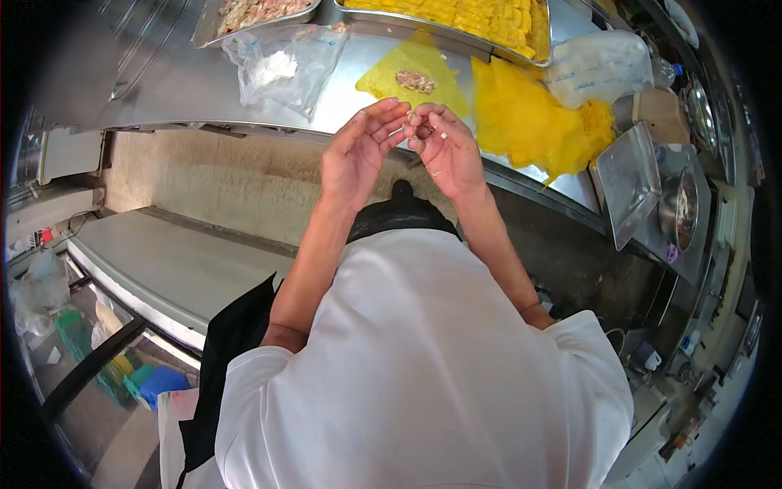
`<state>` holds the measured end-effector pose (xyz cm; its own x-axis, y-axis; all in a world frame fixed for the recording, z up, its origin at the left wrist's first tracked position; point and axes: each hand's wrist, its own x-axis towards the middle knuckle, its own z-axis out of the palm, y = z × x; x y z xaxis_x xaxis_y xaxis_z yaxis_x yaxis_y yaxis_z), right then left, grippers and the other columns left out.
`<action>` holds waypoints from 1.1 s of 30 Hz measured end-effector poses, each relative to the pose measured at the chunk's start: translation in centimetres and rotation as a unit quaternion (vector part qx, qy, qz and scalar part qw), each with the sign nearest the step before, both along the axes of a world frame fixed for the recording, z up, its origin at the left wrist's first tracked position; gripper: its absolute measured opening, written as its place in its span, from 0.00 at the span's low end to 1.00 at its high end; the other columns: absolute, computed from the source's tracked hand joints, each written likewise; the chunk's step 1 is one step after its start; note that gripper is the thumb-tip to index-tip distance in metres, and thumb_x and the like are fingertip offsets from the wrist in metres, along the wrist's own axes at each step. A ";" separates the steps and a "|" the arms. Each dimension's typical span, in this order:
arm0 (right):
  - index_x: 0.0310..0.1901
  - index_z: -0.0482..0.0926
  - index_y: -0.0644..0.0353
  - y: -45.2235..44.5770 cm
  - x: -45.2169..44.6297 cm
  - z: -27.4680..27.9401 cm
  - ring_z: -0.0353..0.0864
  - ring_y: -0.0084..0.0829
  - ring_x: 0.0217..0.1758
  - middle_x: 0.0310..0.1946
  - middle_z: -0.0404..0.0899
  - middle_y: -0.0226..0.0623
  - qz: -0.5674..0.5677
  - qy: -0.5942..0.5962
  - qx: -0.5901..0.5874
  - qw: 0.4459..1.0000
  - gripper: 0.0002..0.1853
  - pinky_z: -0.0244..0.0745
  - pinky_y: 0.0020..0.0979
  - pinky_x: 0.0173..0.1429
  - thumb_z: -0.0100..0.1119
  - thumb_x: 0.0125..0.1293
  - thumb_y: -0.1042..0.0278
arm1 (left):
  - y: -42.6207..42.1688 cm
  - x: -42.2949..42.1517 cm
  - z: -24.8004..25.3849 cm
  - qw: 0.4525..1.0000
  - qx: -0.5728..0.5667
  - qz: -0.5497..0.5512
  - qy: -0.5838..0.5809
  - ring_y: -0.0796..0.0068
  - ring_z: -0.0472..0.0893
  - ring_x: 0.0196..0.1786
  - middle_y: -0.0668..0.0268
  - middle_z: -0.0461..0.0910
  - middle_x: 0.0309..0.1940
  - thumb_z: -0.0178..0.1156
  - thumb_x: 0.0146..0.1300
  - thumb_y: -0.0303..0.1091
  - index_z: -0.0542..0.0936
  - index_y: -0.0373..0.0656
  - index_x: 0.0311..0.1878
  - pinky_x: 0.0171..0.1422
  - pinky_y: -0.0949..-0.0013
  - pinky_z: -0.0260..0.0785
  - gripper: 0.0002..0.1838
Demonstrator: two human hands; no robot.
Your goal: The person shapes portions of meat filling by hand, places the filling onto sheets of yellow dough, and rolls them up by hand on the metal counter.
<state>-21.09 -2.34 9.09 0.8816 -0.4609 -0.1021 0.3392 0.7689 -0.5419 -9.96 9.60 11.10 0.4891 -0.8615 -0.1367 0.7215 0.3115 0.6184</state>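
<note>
A yellow wrapper sheet (376,80) lies flat on the metal table, with a small mound of pinkish minced filling (415,81) on it. Just in front of the wrapper, both my hands are raised close together. My left hand (358,155) has its palm turned up, fingers loosely curved and apart, holding nothing. The fingers of my right hand (450,155) are drawn together in a pinch near the left fingertips. Small pale bits cling to the right fingers and palm; what is between those fingertips is too small to name.
Along the back edge stand a tray of folded yellow pieces (440,18) and a tray of minced filling (213,39). A plastic bag with white powder (277,69) lies left. To the right are stacked yellow wrappers (509,114), a plastic bag (599,67), a metal tray (627,183) and a bowl (680,208).
</note>
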 end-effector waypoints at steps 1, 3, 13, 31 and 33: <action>0.48 0.75 0.65 -0.3 0.0 0.1 0.79 0.29 0.43 0.41 0.77 0.37 -0.002 0.005 0.004 1.000 0.10 0.77 0.28 0.46 0.50 0.70 0.70 | -0.3 0.0 -0.1 1.000 0.000 0.000 0.000 0.56 0.72 0.62 0.46 0.72 0.60 0.41 0.72 0.41 0.68 0.30 0.62 0.70 0.56 0.61 0.25; 0.46 0.76 0.64 -0.9 0.1 0.1 0.79 0.28 0.42 0.40 0.78 0.37 -0.004 0.009 0.009 1.000 0.09 0.77 0.27 0.46 0.50 0.70 0.70 | -1.0 0.0 -0.3 1.000 0.003 0.006 0.010 0.56 0.73 0.62 0.46 0.72 0.59 0.41 0.72 0.40 0.69 0.30 0.62 0.70 0.56 0.61 0.24; 0.45 0.77 0.66 -4.9 -0.3 -2.6 0.79 0.26 0.41 0.39 0.79 0.37 -0.035 0.085 -0.080 0.993 0.08 0.77 0.27 0.46 0.52 0.69 0.73 | -3.3 -0.2 -2.7 0.996 0.080 0.015 -0.049 0.61 0.75 0.60 0.52 0.75 0.58 0.47 0.72 0.39 0.71 0.32 0.61 0.66 0.59 0.66 0.22; 0.46 0.81 0.61 -10.3 7.4 -8.7 0.74 0.46 0.52 0.44 0.76 0.41 -0.025 0.402 -0.724 0.560 0.18 0.72 0.39 0.58 0.64 0.51 0.73 | -12.0 9.6 -12.0 0.614 0.250 -0.079 -0.745 0.51 0.74 0.48 0.54 0.76 0.42 0.70 0.47 0.30 0.79 0.40 0.52 0.54 0.58 0.70 0.25; 0.46 0.81 0.60 -10.3 7.3 -9.1 0.74 0.45 0.51 0.45 0.77 0.40 -0.015 0.406 -0.720 0.562 0.17 0.72 0.39 0.57 0.63 0.51 0.74 | -12.0 10.2 -12.7 0.616 0.228 -0.090 -0.748 0.52 0.74 0.48 0.55 0.76 0.41 0.70 0.47 0.29 0.80 0.40 0.51 0.54 0.58 0.70 0.24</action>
